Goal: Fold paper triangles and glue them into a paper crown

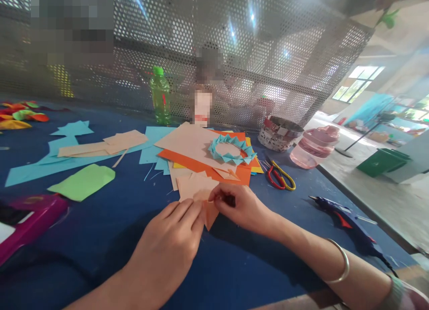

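Head cam: L hand [172, 234] is just left of the folded peach pc [210, 217], fingertips over its edge; thumb partly hidden, so can't tell if it pinches or only presses. R hand [240, 207] has thumb + index closed on the pc's upper edge. Pc sits btwn the two, tip toward wearer.

Looks like fold work: best to steady w/ L, line edges up w/ R b4 creasing, light press 1st, then run a nail along the fold. Thin paper prob. takes a wrong crease easily, so no rush.

Far left of grip: magenta device [42, 220], cut off by frame. Well right: glue gun [350, 225], clear of the fingers. Just beyond grip: loose peach sheets [191, 185], then orange sheet [197, 165] and blue zigzag ring [233, 159] atop the pile. Beyond + left: green paper [85, 181]. Beyond + right: scissors [283, 179]. Farthest: green bottle [161, 98], pink jug [315, 144], mesh screen [241, 73] behind.
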`<state>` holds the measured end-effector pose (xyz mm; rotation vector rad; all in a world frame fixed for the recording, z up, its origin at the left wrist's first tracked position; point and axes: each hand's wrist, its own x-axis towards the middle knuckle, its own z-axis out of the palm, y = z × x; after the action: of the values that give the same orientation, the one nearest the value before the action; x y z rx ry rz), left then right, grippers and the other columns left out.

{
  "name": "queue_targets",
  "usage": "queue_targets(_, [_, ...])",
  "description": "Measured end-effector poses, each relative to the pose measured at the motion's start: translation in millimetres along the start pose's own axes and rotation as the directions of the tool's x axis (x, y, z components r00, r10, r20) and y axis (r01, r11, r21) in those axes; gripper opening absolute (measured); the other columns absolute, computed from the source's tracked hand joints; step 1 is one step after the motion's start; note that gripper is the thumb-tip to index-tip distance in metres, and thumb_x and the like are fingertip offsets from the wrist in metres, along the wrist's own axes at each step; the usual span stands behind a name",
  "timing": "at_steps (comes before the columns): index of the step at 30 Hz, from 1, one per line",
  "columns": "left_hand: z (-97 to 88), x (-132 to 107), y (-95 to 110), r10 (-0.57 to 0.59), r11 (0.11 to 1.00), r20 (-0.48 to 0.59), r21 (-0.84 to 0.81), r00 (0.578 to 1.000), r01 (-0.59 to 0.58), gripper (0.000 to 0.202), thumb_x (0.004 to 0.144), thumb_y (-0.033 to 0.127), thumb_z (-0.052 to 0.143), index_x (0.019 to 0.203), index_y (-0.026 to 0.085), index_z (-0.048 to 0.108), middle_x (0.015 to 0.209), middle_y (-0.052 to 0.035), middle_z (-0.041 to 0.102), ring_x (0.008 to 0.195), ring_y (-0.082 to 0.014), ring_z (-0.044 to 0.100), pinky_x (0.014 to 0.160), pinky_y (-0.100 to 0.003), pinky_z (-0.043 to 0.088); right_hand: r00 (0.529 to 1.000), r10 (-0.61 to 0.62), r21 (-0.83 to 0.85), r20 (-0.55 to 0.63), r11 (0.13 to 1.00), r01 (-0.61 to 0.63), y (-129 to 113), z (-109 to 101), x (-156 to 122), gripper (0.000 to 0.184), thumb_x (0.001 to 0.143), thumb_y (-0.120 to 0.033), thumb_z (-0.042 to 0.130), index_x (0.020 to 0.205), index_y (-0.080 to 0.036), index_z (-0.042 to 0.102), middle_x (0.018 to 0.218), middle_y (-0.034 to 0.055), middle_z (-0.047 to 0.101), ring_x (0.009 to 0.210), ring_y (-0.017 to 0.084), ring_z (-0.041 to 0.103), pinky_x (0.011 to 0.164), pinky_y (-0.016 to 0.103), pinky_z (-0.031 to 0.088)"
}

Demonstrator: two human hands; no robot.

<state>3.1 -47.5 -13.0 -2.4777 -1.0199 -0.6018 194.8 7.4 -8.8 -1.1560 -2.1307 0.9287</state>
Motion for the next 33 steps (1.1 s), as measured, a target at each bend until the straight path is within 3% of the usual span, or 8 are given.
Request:
queue_targets(5, [-0.5, 1.3, -0.8, 0.01, 0.993, -0.064, -0.115, 0.998, -0.017, 0.046, 0.078, -0.005, 0.035, 0.107, 0.006, 0.069, 0.103, -0.0144, 0.073, 0.095, -0.0251, 0.067, 0.084, -0.039, 0.056, 0.98, 0.129, 0.044, -0.151, 0.991, -0.124, 3.9, 3.2, -0.1, 0.015, 0.082, -0.016, 0.053, 0.093, -0.016, 0.063, 0.073, -0.0014, 0.062, 0.062, 0.009, 0.054, 0.059, 0.02, 0.043])
queue_targets(10, [8.4, -4.5, -3.6, -0.06, 0.957, 0.079, -0.278, 0.995, 0.08, 0.054, 0.077, -0.006, 0.036, 0.117, 0.014, 0.066, 0.113, -0.01, 0.071, 0.102, -0.0202, 0.067, 0.09, -0.035, 0.057, 0.99, 0.133, -0.056, -0.046, 0.989, -0.136, -2.9, -0.5, -4.3, 0.017, 0.082, -0.017, 0.055, 0.095, -0.017, 0.065, 0.075, 0.0, 0.065, 0.063, 0.01, 0.056, 0.06, 0.022, 0.044])
queue_targets(14, [10.5, -6.6, -9.3, -0.08, 0.923, 0.115, -0.367, 0.99, 0.118, 0.058, 0.077, -0.006, 0.036, 0.124, 0.018, 0.063, 0.122, -0.0064, 0.068, 0.109, -0.0167, 0.065, 0.095, -0.031, 0.055, 0.999, 0.02, -0.205, 0.041, 0.979, -0.011, -3.3, -6.1, -8.5, 0.027, 0.076, -0.011, 0.058, 0.101, -0.019, 0.066, 0.085, 0.0013, 0.068, 0.072, 0.012, 0.059, 0.068, 0.025, 0.046])
queue_targets(17, [10.5, -5.4, -12.2, -0.078, 0.903, 0.117, -0.414, 0.99, 0.12, 0.059, 0.079, -0.007, 0.035, 0.125, 0.019, 0.061, 0.124, -0.0043, 0.067, 0.112, -0.0145, 0.063, 0.099, -0.03, 0.053, 0.996, -0.087, -0.306, 0.001, 0.948, 0.083, 0.8, -6.7, -8.6, 0.034, 0.075, -0.007, 0.057, 0.105, -0.019, 0.067, 0.097, 0.0052, 0.066, 0.087, 0.016, 0.06, 0.08, 0.029, 0.048])
queue_targets(20, [10.2, -3.5, -14.4, -0.069, 0.898, 0.127, -0.424, 0.99, 0.117, 0.055, 0.08, -0.006, 0.033, 0.12, 0.017, 0.064, 0.12, -0.0063, 0.069, 0.11, -0.0154, 0.064, 0.097, -0.03, 0.054, 0.972, -0.231, -0.433, -0.048, 0.882, 0.188, 4.7, -7.5, -5.3, 0.028, 0.08, -0.01, 0.061, 0.104, -0.021, 0.069, 0.111, 0.0095, 0.06, 0.103, 0.021, 0.056, 0.09, 0.035, 0.047])
queue_targets(22, [9.7, -2.2, -17.2, -0.065, 0.891, 0.14, -0.437, 0.988, 0.121, 0.052, 0.081, -0.005, 0.033, 0.114, 0.018, 0.067, 0.115, -0.0064, 0.071, 0.105, -0.0159, 0.067, 0.093, -0.03, 0.056, 0.942, -0.335, -0.495, 0.004, 0.818, 0.293, 7.7, -10.0, -2.0, 0.024, 0.084, -0.012, 0.059, 0.101, -0.023, 0.071, 0.116, 0.0087, 0.06, 0.109, 0.023, 0.053, 0.095, 0.038, 0.044])
queue_targets(26, [8.6, 0.1, -28.7, -0.033, 0.834, 0.195, -0.535, 0.98, 0.134, 0.053, 0.083, -0.003, 0.034, 0.118, 0.022, 0.065, 0.117, -0.003, 0.07, 0.107, -0.0131, 0.065, 0.097, -0.026, 0.053, 0.87, -0.469, -0.43, 0.151, 0.761, 0.485, 16.1, -15.5, 3.3, 0.022, 0.092, -0.013, 0.052, 0.094, -0.022, 0.072, 0.102, 0.0034, 0.071, 0.101, 0.02, 0.059, 0.095, 0.038, 0.044])
queue_targets(33, [9.1, 0.7, -47.2, 0.004, 0.871, 0.194, -0.483, 0.981, 0.092, 0.05, 0.082, -0.002, 0.036, 0.106, 0.022, 0.072, 0.119, -0.0013, 0.07, 0.109, -0.0151, 0.065, 0.099, -0.03, 0.051, 0.872, -0.457, -0.266, 0.178, 0.831, 0.489, 19.4, -15.1, -1.8, 0.02, 0.094, -0.015, 0.051, 0.094, -0.019, 0.071, 0.106, 0.0052, 0.071, 0.094, 0.015, 0.067, 0.081, 0.027, 0.05])
